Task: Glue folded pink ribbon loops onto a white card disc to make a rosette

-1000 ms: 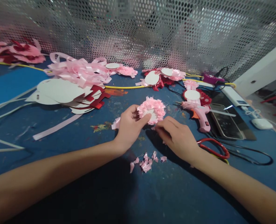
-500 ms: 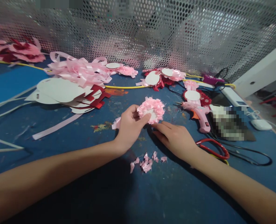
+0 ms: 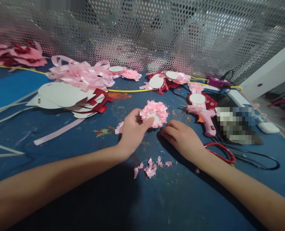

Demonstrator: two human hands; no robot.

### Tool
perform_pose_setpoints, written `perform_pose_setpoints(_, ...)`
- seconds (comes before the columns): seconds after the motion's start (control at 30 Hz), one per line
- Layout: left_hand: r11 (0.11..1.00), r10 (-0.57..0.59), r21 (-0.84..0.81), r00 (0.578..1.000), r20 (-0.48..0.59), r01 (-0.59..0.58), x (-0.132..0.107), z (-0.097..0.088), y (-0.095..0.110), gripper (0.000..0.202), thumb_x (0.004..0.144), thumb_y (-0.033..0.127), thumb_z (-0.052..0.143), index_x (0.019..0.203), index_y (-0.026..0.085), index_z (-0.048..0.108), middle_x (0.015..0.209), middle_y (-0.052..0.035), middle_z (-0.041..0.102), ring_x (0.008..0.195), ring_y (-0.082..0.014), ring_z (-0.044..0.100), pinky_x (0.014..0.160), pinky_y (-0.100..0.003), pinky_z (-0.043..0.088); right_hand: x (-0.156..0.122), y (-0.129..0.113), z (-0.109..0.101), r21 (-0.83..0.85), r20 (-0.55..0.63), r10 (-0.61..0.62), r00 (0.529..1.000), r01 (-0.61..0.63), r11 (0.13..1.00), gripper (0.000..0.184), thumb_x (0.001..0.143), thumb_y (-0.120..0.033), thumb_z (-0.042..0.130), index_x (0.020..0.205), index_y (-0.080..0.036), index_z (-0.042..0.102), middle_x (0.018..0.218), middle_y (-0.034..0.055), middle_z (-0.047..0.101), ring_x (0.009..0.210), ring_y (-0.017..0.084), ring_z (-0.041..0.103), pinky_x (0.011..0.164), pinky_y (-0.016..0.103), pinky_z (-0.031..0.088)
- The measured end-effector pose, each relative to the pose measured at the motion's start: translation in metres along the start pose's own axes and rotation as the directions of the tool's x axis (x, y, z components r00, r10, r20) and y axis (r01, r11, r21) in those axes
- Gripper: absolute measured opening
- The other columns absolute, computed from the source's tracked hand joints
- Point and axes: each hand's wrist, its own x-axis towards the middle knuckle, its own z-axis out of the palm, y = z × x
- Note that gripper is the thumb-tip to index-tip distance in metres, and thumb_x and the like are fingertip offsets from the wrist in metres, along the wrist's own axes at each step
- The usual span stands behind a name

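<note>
My left hand (image 3: 134, 131) pinches a ruffled pink ribbon rosette (image 3: 159, 110) with a white centre, its thumb pressed on the white part. A short tail of pink ribbon (image 3: 119, 127) sticks out on the left behind that hand. Just right of the rosette, apart from it, my right hand (image 3: 183, 138) is low over the table with its fingers curled together; whatever they may hold is hidden. Small pink ribbon scraps (image 3: 150, 169) lie below, between my forearms. A pink glue gun (image 3: 206, 118) with an orange trigger lies to the right of my right hand.
Left are stacked white card pieces (image 3: 60, 94) with red parts, under a heap of pink ribbon (image 3: 82, 73). Rosettes with white discs (image 3: 157, 81) line the back by a perforated metal screen (image 3: 142, 35). Red-handled scissors (image 3: 220, 150) and black cable (image 3: 258, 165) lie right.
My right hand has drawn slightly away to the right from the rosette, its fingers curling more. My left hand keeps its hold on the rosette. The view has shifted a little.
</note>
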Motion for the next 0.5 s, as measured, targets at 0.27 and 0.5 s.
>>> perform_pose_setpoints(0.27,0.997,0.025,0.069,0.999,0.038,-0.028,-0.001,-0.002,0.0,0.027,0.071,0.024,0.067,0.064,0.019,0.042,0.059,0.0064,0.039,0.054,-0.0079,0.037,0.05,-0.022,0.03,-0.001,-0.009,-0.013,0.211,-0.306,0.15,0.94,-0.087,0.974,0.008,0.088,-0.018,0.057,0.087,-0.02,0.065,0.082,0.0004,0.071,0.075,0.012,0.066,0.07,0.024,0.052)
perform_pose_setpoints(0.5,0.997,0.04,0.064,0.993,0.114,-0.048,-0.006,0.002,0.005,0.027,0.07,0.021,0.067,0.063,0.019,0.042,0.057,0.0075,0.036,0.049,-0.0065,0.032,0.045,-0.021,0.027,0.0,-0.009,-0.009,0.224,-0.301,0.245,0.922,-0.181,0.958,0.006,0.086,-0.022,0.057,0.084,-0.023,0.062,0.078,-0.0003,0.068,0.067,0.013,0.063,0.063,0.028,0.051)
